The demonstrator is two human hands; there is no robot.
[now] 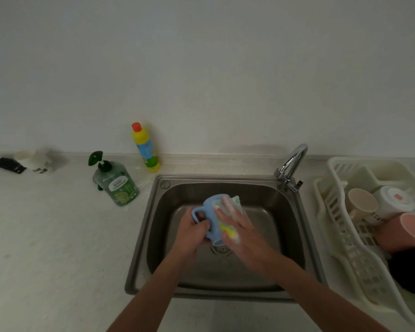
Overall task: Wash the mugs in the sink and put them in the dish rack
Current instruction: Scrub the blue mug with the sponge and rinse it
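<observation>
Over the stainless steel sink (283, 226), my left hand (192, 232) grips the pale blue plastic mug (210, 213), fingers curled by its handle. My right hand (241, 232) presses a soapy yellow-and-green sponge cloth (229, 230) against the mug's side, fingers straight and slightly spread. Well right of my fingers, the white plastic dish rack (340, 226) holds a cream mug (362, 203) and a pink mug (407, 232).

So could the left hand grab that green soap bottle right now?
Probably not yet: the left hand is holding the blue mug over the sink. The path to the soap bottle looks free otherwise.
</observation>
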